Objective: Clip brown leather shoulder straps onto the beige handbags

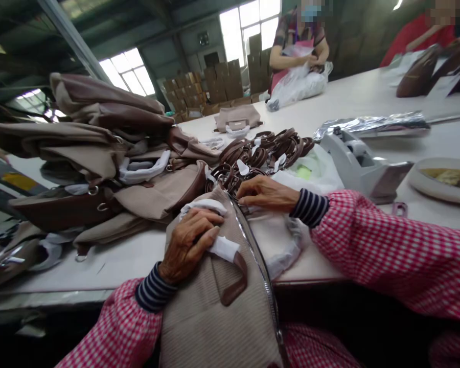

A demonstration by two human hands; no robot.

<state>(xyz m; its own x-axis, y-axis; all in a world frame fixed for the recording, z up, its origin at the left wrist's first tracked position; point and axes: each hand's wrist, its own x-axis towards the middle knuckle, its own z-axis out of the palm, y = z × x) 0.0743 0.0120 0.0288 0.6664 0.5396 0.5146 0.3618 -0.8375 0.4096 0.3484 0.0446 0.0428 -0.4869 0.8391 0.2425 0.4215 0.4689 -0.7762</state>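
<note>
A beige woven handbag (210, 312) with a long metal zipper (255, 245) and a brown leather tab stands tilted against me at the table's front edge. My left hand (187, 245) presses on its side, fingers over white wrapping paper (203, 206) around a handle. My right hand (266, 194) lies across the zipper edge at the bag's top, its fingertips hidden behind that edge. Just beyond that hand lies a heap of coiled brown leather straps (262, 153).
Stacked beige-and-brown handbags (99, 174) cover the white table's (111, 271) left side. On the right are a grey tape dispenser (360, 158), a foil strip (371, 127), and a shallow dish (440, 179). Two co-workers stand across the table, one (297, 46) handling a plastic-wrapped bag. Cardboard boxes (222, 84) fill the back.
</note>
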